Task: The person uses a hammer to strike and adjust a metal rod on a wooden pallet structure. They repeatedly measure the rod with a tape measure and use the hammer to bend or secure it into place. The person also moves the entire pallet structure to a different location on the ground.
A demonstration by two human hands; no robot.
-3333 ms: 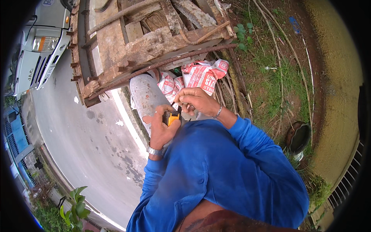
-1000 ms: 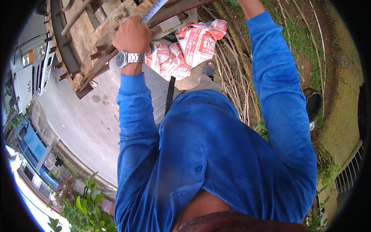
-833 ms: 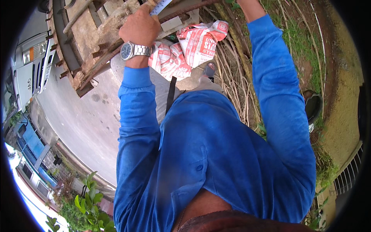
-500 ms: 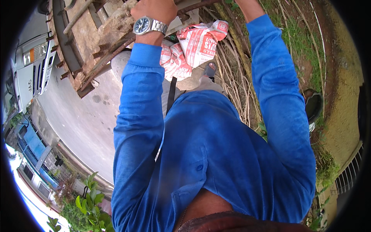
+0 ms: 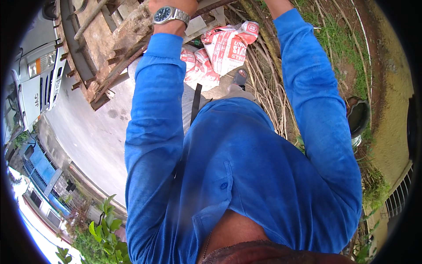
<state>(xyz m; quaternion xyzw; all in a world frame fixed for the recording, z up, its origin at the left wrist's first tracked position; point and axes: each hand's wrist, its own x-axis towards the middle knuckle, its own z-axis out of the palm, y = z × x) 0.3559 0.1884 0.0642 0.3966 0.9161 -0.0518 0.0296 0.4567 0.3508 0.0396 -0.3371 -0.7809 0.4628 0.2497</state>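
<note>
Both my arms, in blue sleeves, reach up to the top edge of the view. My left hand [image 5: 176,5], wearing a steel wristwatch [image 5: 163,15], is cut off by that edge, so its fingers are hidden. It is beside a rusty metal framework [image 5: 99,75] with short projecting teeth, and a rusty bar [image 5: 214,6] runs just right of it. I cannot tell whether it grips either. Of my right arm only the bare wrist [image 5: 279,6] shows above the cuff; the hand itself lies outside the view.
Red-and-white sacks [image 5: 226,48] lie beyond my sandaled foot [image 5: 240,77]. Dry sticks [image 5: 268,83] and grass [image 5: 334,48] are on the right, with a dark round container [image 5: 359,118] near my right elbow. A white truck [image 5: 37,83] stands on the paved road [image 5: 83,136] at left.
Both hands have shifted slightly upward, further out of view. My right forearm has also moved a little left. The metal framework looks nearly unchanged.
</note>
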